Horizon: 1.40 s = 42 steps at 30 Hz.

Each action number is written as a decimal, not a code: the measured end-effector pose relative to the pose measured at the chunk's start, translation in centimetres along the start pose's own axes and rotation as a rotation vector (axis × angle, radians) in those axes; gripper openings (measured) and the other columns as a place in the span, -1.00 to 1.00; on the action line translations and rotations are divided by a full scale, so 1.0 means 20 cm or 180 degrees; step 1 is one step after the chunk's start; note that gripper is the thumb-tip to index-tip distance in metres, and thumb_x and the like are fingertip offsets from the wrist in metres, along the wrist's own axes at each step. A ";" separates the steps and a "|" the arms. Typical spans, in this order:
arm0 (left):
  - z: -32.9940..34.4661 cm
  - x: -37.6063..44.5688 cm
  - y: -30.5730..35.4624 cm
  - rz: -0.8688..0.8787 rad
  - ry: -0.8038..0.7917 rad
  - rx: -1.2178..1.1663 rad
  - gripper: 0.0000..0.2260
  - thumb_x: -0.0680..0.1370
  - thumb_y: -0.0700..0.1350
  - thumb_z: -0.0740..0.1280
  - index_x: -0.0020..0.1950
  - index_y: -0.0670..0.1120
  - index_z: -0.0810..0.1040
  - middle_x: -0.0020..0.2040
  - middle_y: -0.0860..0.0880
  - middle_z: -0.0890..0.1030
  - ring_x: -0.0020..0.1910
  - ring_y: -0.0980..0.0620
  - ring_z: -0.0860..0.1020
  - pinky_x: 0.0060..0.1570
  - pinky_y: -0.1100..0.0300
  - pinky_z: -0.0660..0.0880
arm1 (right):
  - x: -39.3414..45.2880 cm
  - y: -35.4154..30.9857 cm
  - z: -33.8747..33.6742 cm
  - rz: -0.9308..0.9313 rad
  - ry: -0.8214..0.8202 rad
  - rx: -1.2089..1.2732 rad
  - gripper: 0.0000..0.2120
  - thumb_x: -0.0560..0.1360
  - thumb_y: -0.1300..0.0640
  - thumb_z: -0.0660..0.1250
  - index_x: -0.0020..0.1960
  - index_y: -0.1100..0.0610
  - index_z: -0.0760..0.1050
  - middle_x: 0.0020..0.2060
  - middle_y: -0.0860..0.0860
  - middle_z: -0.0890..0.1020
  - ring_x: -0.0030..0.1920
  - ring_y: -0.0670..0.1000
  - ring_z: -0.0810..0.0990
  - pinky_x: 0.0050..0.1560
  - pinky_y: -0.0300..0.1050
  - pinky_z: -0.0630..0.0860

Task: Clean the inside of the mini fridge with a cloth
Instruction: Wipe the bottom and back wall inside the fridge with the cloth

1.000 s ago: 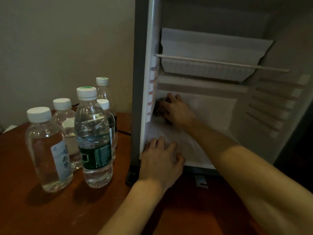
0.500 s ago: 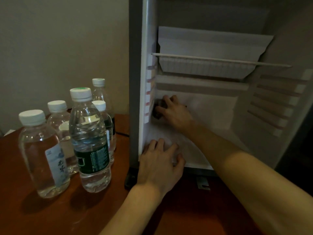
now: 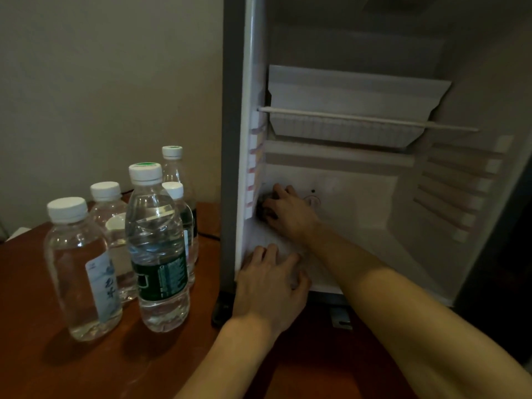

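Head view: the reddish-brown wooden desk [image 3: 72,367] is seen nearest, with clear plastic water bottles [image 3: 157,246] stood on it. The left hand [image 3: 272,286] is laid, fingers spread, on the white mini fridge [image 3: 359,254] floor's front edge. Deeper inside, at the lower left corner, a dark crumpled cloth [image 3: 260,210] is gripped by the right hand [image 3: 290,210], fingers curled.

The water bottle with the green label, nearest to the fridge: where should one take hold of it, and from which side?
Grip the green-label bottle around its clear body, just above the label, coming from the front right. It stands upright, and other bottles crowd its left and back, while the side toward the mini fridge looks freer. The capped neck is narrower, likely a less steady grip.
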State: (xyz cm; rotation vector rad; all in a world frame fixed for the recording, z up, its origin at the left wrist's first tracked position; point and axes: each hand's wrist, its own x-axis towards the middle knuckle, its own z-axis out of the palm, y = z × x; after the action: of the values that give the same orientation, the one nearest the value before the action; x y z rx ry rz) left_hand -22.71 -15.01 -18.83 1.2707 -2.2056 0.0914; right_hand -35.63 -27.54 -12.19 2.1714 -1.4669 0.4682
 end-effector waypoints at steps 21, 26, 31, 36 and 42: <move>-0.01 0.00 0.00 -0.0007 -0.0006 0.0034 -0.42 0.52 0.25 -0.14 0.38 0.17 0.48 0.22 0.00 0.48 0.21 -0.03 0.42 0.09 0.07 0.45 | 0.05 0.10 -0.07 -0.0493 -0.0242 -0.0599 -0.69 0.55 0.05 0.31 0.28 0.07 0.53 0.22 0.11 0.43 0.21 0.17 0.38 -0.08 0.06 0.52; -0.03 0.01 0.01 -0.0026 -0.0171 0.0080 -0.33 0.47 0.26 -0.23 0.43 0.19 0.43 0.29 0.02 0.45 0.27 -0.01 0.38 0.18 0.09 0.40 | 0.14 0.19 -0.20 -0.0532 0.0513 -0.0498 -0.70 0.23 0.27 0.55 -0.05 0.23 0.63 -0.11 0.23 0.57 -0.14 0.28 0.58 -0.36 0.00 0.56; -0.01 0.01 -0.01 -0.0020 -0.0128 0.0072 -0.49 0.58 0.23 -0.07 0.45 0.19 0.42 0.28 0.02 0.46 0.26 -0.01 0.38 0.18 0.10 0.40 | 0.12 0.18 -0.16 -0.0446 0.0542 -0.0487 -0.72 0.24 0.24 0.54 -0.05 0.20 0.66 -0.10 0.21 0.59 -0.10 0.27 0.58 -0.39 -0.02 0.53; 0.00 0.01 -0.01 0.0020 -0.0004 0.0047 -0.38 0.51 0.26 -0.17 0.41 0.17 0.47 0.25 0.01 0.49 0.23 -0.02 0.40 0.13 0.07 0.44 | 0.03 0.14 -0.03 -0.0508 0.0267 -0.0466 -0.79 0.45 0.16 0.39 0.05 0.19 0.65 0.02 0.20 0.55 0.00 0.27 0.52 -0.32 0.01 0.45; 0.00 0.01 -0.01 0.0043 0.0007 0.0000 -0.41 0.53 0.25 -0.13 0.39 0.15 0.49 0.23 0.01 0.50 0.22 -0.01 0.40 0.12 0.08 0.41 | -0.03 0.12 0.12 -0.0166 0.0221 -0.0113 -0.81 0.36 0.24 0.44 -0.02 0.18 0.66 -0.04 0.18 0.56 -0.04 0.27 0.53 -0.30 0.02 0.45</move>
State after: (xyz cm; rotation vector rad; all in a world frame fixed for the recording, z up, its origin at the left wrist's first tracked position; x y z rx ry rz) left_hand -22.68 -15.26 -18.79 1.2555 -2.2124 0.0981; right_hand -38.10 -29.12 -13.98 2.1386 -1.3682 0.4908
